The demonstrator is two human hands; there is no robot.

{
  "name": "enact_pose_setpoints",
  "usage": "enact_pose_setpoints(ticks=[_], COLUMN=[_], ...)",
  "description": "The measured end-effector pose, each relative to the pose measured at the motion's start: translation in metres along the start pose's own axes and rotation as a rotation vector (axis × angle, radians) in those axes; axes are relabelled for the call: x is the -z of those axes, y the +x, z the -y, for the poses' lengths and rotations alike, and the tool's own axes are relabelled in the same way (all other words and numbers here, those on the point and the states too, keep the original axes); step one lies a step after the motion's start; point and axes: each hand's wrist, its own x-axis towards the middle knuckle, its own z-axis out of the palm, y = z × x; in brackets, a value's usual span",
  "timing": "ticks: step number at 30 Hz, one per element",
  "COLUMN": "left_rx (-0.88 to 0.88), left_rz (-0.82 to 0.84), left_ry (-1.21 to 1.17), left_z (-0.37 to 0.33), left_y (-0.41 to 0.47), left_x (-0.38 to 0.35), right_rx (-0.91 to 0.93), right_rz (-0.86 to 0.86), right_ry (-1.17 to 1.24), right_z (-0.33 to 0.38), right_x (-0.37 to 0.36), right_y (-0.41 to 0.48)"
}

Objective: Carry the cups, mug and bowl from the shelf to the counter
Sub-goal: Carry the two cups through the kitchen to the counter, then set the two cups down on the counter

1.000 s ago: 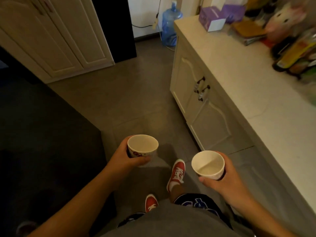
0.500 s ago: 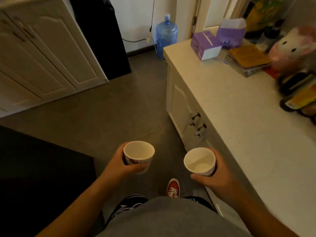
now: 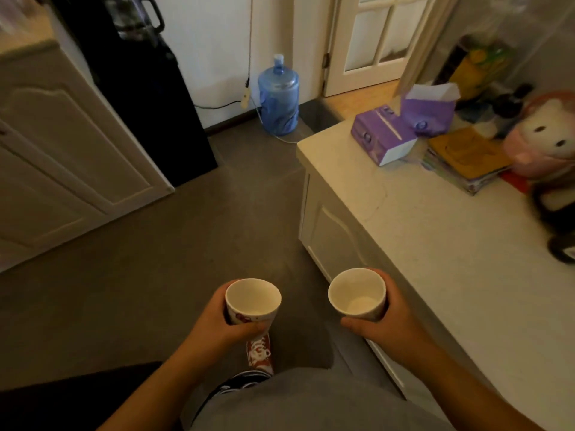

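Two white cups held upright over the floor, both empty inside: left hand (image 3: 224, 321) curled round the cup with a red print (image 3: 252, 301) (print not legible), right hand (image 3: 393, 321) curled round the plain cup (image 3: 357, 294), just beside the counter (image 3: 435, 244) edge. On the counter, further back: purple tissue boxes (image 3: 384, 134), a stack of books (image 3: 466, 157), a plush toy (image 3: 547, 138). Blue water jug (image 3: 278, 96) on floor by the wall.
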Motion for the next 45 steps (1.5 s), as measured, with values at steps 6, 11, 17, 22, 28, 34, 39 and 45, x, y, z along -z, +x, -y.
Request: enact_pose_setpoints(ticks=[6, 11, 17, 22, 28, 34, 39, 45], left_rx=[-0.058, -0.124, -0.192, -0.275, -0.402, -0.501, -0.482, -0.524], left_rz=[0.302, 0.528, 0.741, 0.769, 0.671, 0.565, 0.511, 0.489], left_ry=[0.154, 0.295, 0.360, 0.396, 0.472, 0.558, 0.560, 0.647], left_z=[-0.067, -0.112, -0.139, -0.152, -0.164, -0.170, -0.171, -0.166], left_y=[0.092, 0.149, 0.188, 0.206, 0.226, 0.249, 0.274, 0.293], left_x=[0.013, -0.033, -0.122, -0.190, -0.256, -0.295, -0.312, -0.330], right_rx=[-0.111, -0.189, -0.273, -0.319, -0.299, -0.309, -0.370, -0.424], right_rz=[-0.289, -0.537, -0.772, -0.851, -0.850, -0.876, -0.871, -0.936], right_ry=[0.020, 0.055, 0.047, 0.044, 0.073, 0.078, 0.054, 0.038], right_z=[0.020, 0.019, -0.003, -0.029, -0.044, -0.056, -0.061, -0.062], right_x=[-0.002, 0.014, 0.041, 0.074, 0.128, 0.174, 0.193, 0.196], right_y=[0.004, -0.018, -0.041, -0.042, -0.015, 0.009, 0.026, 0.040])
